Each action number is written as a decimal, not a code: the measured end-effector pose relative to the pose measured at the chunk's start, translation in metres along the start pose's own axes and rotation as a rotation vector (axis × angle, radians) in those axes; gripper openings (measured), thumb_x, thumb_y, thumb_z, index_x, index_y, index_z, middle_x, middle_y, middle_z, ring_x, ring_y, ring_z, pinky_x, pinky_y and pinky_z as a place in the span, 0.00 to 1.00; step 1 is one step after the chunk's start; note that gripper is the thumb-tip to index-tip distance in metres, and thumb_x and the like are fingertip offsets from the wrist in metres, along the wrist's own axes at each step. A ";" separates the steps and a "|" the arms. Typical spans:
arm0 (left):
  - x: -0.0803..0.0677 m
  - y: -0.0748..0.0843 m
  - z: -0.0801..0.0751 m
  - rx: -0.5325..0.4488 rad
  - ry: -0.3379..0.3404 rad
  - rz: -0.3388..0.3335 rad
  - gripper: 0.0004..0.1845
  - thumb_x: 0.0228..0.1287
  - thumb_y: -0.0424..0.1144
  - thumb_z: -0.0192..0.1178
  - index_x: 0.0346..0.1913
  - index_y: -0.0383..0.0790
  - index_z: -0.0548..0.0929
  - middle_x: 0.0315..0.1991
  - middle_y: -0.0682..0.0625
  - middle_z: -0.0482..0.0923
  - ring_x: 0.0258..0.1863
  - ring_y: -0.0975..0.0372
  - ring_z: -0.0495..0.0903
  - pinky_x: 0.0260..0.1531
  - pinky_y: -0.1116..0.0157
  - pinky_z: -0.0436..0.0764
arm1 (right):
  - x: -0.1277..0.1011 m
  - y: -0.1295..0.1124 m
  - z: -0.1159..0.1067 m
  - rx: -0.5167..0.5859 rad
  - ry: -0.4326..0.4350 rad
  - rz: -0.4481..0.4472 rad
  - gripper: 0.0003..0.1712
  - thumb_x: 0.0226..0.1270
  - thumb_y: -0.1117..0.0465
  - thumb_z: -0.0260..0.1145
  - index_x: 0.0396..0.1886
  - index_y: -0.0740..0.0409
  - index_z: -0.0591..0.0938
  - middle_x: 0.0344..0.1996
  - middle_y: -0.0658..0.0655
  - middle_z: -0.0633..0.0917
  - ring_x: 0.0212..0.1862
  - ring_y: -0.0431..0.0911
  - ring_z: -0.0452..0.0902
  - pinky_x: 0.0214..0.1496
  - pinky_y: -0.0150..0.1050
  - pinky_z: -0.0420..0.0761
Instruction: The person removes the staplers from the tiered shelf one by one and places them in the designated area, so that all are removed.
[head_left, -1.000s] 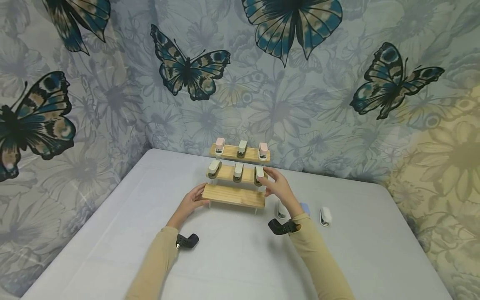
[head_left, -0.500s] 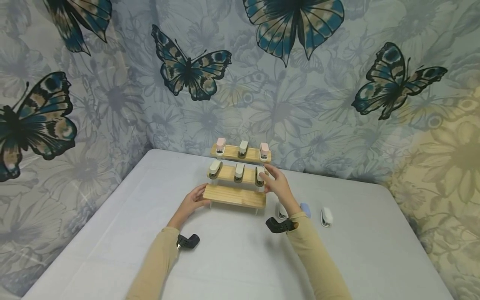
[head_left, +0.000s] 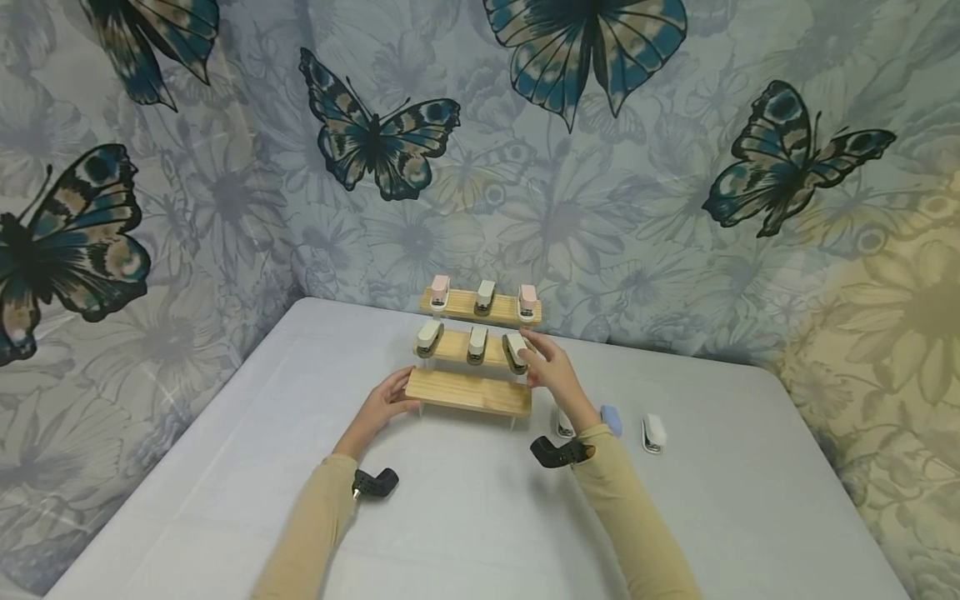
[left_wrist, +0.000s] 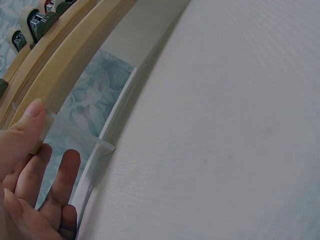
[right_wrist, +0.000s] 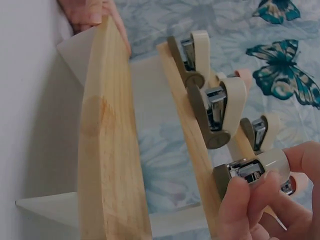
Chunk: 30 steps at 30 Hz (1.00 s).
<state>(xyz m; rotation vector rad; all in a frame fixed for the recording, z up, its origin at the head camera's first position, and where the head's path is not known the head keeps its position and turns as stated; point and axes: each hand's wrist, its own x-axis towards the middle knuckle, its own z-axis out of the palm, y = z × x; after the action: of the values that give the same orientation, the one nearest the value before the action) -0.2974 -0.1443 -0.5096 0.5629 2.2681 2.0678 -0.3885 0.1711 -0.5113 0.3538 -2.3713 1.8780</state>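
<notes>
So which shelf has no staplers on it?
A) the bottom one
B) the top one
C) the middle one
A: the bottom shelf is bare wood, while the top shelf and the middle shelf each carry three staplers.

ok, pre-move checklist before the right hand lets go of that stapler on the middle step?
1. Right hand pinches the stapler: ok.
2. Stapler lined up with its two neighbours on the middle step: not ok, it sits angled.
3. Stapler base flat on the step: cannot tell.
4. Left hand braces the rack's left end by the bottom step: ok.
5. Bottom step free of staplers: ok.
6. Three loose staplers remain on the table: ok.
</notes>
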 end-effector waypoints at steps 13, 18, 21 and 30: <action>0.000 0.001 0.002 -0.019 0.030 -0.018 0.34 0.40 0.39 0.61 0.54 0.45 0.59 0.52 0.49 0.60 0.44 0.60 0.66 0.44 0.64 0.63 | -0.008 0.007 0.006 -0.262 0.088 -0.083 0.20 0.50 0.42 0.49 0.47 0.29 0.66 0.41 0.37 0.70 0.05 0.46 0.65 0.08 0.37 0.68; 0.000 0.001 0.002 -0.015 0.031 -0.028 0.34 0.40 0.38 0.60 0.54 0.45 0.59 0.52 0.49 0.60 0.44 0.60 0.66 0.43 0.64 0.63 | -0.008 0.006 0.005 -0.302 0.141 -0.096 0.22 0.46 0.42 0.53 0.45 0.31 0.68 0.35 0.43 0.74 0.04 0.44 0.65 0.10 0.36 0.69; 0.000 0.002 0.002 -0.008 0.035 -0.034 0.34 0.40 0.39 0.60 0.54 0.46 0.59 0.52 0.50 0.60 0.44 0.60 0.66 0.43 0.65 0.64 | -0.006 0.004 0.004 -0.286 0.134 -0.123 0.21 0.45 0.43 0.56 0.44 0.32 0.69 0.42 0.43 0.71 0.04 0.43 0.65 0.12 0.35 0.70; -0.002 0.014 0.003 -0.007 0.020 -0.036 0.34 0.41 0.34 0.60 0.55 0.40 0.57 0.52 0.47 0.60 0.44 0.59 0.65 0.44 0.64 0.63 | -0.008 0.001 -0.003 -0.158 0.087 -0.072 0.32 0.39 0.45 0.61 0.49 0.35 0.64 0.47 0.39 0.66 0.07 0.47 0.68 0.13 0.37 0.72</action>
<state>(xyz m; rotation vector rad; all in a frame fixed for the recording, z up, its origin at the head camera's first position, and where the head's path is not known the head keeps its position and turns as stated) -0.2914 -0.1408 -0.4964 0.4992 2.2637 2.0733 -0.3816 0.1752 -0.5134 0.3311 -2.3953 1.6290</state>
